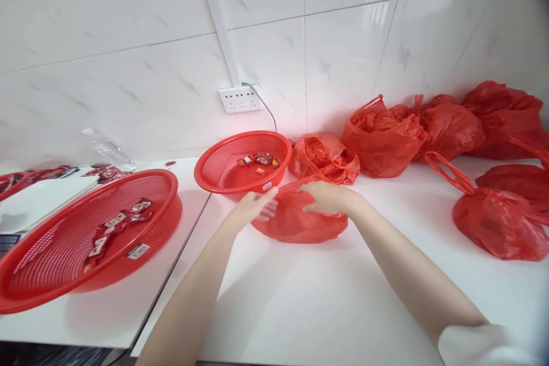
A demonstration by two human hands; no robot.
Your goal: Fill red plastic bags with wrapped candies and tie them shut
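A red plastic bag [300, 226] rests on the white table in front of me, its contents hidden. At its left side is my left hand [256, 205], fingers spread and slightly blurred, with no grip on anything that I can see. My right hand [328, 197] curves over the bag's right upper side, thumb and fingers apart. Just behind the bag stands a round red basket [214, 167] with a few small wrapped snacks [262, 160] inside. A crumpled red bag [323, 154] sits behind my right hand.
On the left is a larger red basket [169, 206] holding wrapped snacks [114, 226]. Several filled red bags [381, 137] line the wall, and a knotted one [497, 220] lies at right. A clear plastic bottle [109, 148] is at back left. A cable [268, 107] hangs from the wall socket [240, 100].
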